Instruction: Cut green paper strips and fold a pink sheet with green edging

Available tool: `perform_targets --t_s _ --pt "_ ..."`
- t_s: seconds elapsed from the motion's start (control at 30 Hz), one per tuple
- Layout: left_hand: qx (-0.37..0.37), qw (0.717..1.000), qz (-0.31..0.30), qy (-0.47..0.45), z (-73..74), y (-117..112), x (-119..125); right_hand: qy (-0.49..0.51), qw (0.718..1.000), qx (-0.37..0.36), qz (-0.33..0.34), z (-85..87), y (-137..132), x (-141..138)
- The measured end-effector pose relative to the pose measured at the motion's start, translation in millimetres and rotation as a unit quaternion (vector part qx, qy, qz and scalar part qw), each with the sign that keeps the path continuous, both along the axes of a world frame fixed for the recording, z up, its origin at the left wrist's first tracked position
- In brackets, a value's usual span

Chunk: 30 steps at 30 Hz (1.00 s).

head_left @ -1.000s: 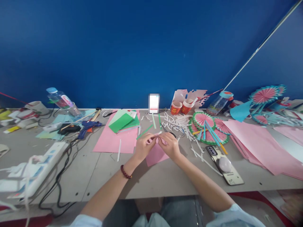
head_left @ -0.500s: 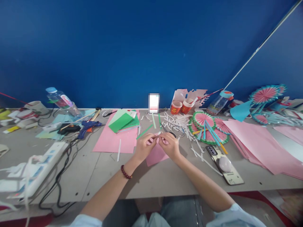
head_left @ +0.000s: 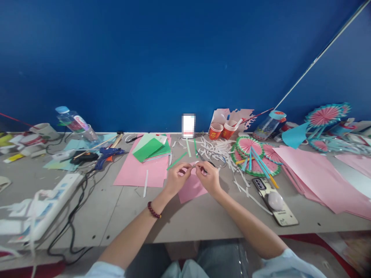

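My left hand [head_left: 179, 178] and my right hand [head_left: 207, 177] meet at the fingertips above a piece of pink paper [head_left: 193, 189]. Thumb and forefinger are pinched together on both, around something too small to make out. Below them the pink paper lies on the table, partly covered by the hands. Scissors [head_left: 205, 157] lie just beyond the right hand, their handles partly hidden by it. Beyond the left hand is a thin green paper strip [head_left: 177, 160].
To the left are green paper sheets [head_left: 150, 148] on pink paper, a blue glue gun [head_left: 108, 156] and a power strip [head_left: 59, 204]. White paper strips [head_left: 222, 148], watermelon-patterned paper fans [head_left: 251, 148], paper cups [head_left: 216, 131] and a phone [head_left: 275, 202] lie to the right.
The fingers of my right hand have shifted slightly, and the pinch has opened a little more to view. Everything else on the table lies as before.
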<state>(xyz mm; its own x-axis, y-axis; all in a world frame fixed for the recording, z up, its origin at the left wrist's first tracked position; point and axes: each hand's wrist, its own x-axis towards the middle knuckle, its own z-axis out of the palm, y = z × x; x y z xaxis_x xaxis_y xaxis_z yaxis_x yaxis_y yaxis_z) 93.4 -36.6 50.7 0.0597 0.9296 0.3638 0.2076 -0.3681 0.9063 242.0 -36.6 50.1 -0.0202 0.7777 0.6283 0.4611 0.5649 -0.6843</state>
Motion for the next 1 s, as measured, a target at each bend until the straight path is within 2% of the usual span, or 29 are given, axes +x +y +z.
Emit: perform_targets --t_s 0.1,0.2,0.33,0.47,0.6,0.77,0.87,1.0 --pt "-0.024 1.000 0.004 -0.012 -3.8 1.8 -0.7 0.021 0.999 -0.037 -0.010 -2.4 1.3 0.9" --pt "-0.068 0.997 0.007 -0.045 -7.6 4.2 -2.1 0.086 0.992 -0.093 -0.021 -5.4 5.6 3.4" --pt "-0.111 0.981 -0.016 -0.161 -5.3 8.0 -6.0 0.218 0.964 -0.147 -0.051 -10.5 19.2 11.6" --pt "-0.150 0.951 -0.048 -0.267 6.1 12.4 -13.2 0.340 0.920 -0.175 -0.085 -16.9 38.7 25.1" --pt "-0.182 0.906 -0.073 -0.375 15.8 17.5 -21.8 0.458 0.859 -0.196 -0.117 -21.7 57.0 43.0" --pt "-0.215 0.863 -0.071 -0.452 20.3 22.2 -31.5 0.547 0.796 -0.199 -0.165 -22.7 73.0 68.1" --pt "-0.225 0.836 -0.049 -0.498 22.8 24.6 -37.6 0.568 0.778 -0.200 -0.178 -24.5 79.3 78.1" --pt "-0.223 0.809 -0.026 -0.543 27.0 27.2 -43.9 0.563 0.777 -0.224 -0.170 -31.8 81.0 75.2"
